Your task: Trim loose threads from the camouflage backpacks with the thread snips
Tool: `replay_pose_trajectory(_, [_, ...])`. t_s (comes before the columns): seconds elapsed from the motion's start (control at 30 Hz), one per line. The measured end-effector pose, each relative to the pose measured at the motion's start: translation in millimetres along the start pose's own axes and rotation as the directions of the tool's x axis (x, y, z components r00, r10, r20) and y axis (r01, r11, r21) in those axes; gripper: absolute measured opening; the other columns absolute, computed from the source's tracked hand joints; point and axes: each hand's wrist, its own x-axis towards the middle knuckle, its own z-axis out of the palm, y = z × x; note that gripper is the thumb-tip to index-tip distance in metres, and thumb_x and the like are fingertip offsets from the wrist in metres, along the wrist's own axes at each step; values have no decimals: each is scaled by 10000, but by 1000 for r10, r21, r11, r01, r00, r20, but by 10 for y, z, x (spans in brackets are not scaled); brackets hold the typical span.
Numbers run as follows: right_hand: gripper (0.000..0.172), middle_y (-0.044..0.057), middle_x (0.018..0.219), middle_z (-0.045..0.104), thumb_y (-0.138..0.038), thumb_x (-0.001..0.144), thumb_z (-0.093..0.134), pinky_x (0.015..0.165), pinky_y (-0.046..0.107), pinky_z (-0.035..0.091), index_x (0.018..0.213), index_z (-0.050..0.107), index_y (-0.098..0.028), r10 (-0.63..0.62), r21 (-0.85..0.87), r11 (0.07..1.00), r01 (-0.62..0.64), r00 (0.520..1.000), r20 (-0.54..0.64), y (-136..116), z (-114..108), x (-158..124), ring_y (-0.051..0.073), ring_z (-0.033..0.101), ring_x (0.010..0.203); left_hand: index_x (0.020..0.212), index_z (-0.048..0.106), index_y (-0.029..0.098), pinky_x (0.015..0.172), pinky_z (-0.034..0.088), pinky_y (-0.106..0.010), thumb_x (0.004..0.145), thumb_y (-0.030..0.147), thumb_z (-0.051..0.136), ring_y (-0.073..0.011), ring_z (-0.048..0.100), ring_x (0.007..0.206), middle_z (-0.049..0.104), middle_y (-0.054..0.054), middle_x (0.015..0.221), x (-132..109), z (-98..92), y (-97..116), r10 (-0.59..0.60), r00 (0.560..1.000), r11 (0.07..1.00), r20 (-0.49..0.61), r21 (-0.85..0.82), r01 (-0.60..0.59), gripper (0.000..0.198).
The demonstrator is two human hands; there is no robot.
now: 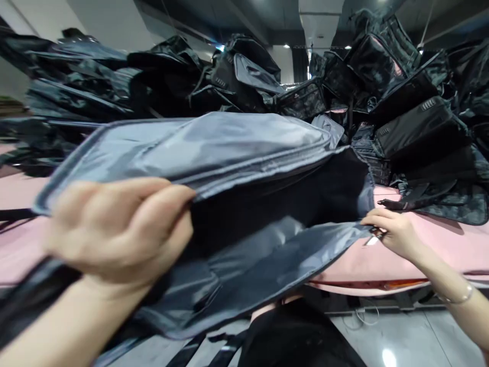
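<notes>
A backpack (pixel 248 255) lies unzipped and spread wide before me, its grey lining and dark inside showing. Its flap (pixel 229 135) is folded back at the far side. My left hand (pixel 122 229), slightly blurred, is closed around the edge of the opening near the flap. At the right end, my right hand (pixel 393 229) pinches the rim of the opening. A small dark and silvery thing (pixel 376 234) shows at those fingers; whether it is a tool or a zip part I cannot tell.
Piles of dark camouflage backpacks (pixel 305 97) rise along the far side, left and right. One black bag (pixel 424 132) leans at the right. Beneath lies a pink table surface (pixel 451 244). Loose straps (pixel 191 349) hang low near my lap, over a pale floor (pixel 412 336).
</notes>
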Motion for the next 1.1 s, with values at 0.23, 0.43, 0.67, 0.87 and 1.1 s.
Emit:
replay_pose_trajectory(0.23, [162, 69, 795, 689, -137, 734, 566, 654, 296, 518, 779, 715, -183, 377, 651, 625, -431, 897, 231, -335, 1247, -329, 182, 631, 722, 804, 639, 214, 620, 429, -264, 758, 91, 512, -152, 542, 639, 645, -15, 721, -1439, 486, 349, 84, 957, 996, 277, -29, -79, 183])
replay_pose_trajectory(0.43, [342, 8, 553, 599, -477, 738, 634, 461, 210, 383, 653, 667, -148, 638, 816, 9, -578, 631, 440, -837, 1919, -263, 98, 487, 483, 790, 613, 210, 618, 414, -290, 738, 75, 560, -158, 540, 618, 644, -27, 728, -1911, 439, 486, -94, 943, 994, 318, -19, 106, 154])
replay_pose_trajectory(0.67, [473, -77, 402, 374, -560, 624, 705, 390, 201, 158, 493, 508, -150, 735, 861, -211, -463, 505, 452, -955, 2170, -19, 27, 240, 370, 844, 627, 210, 664, 435, -337, 721, 105, 631, -197, 589, 706, 641, -55, 770, -2067, 330, 666, -211, 936, 976, 281, 10, 217, 161])
replay_pose_trajectory(0.87, [457, -66, 454, 418, -496, 607, 741, 403, 196, 188, 514, 441, -164, 693, 854, -323, -408, 513, 507, -957, 2061, -27, 30, 278, 401, 886, 648, 202, 722, 512, -356, 748, 344, 638, -179, 614, 710, 664, -46, 834, -2137, 273, 1267, -798, 338, 294, 499, -168, 941, 198])
replay_pose_trajectory(1.1, [375, -64, 535, 430, -471, 687, 670, 440, 194, 271, 619, 446, -178, 695, 822, -175, -542, 524, 493, -966, 1986, -211, 51, 325, 452, 732, 670, 106, 565, 517, -255, 464, 328, 837, -140, 605, 604, 675, -57, 716, -1874, 607, 1330, -580, -275, -600, 767, -173, 781, 386])
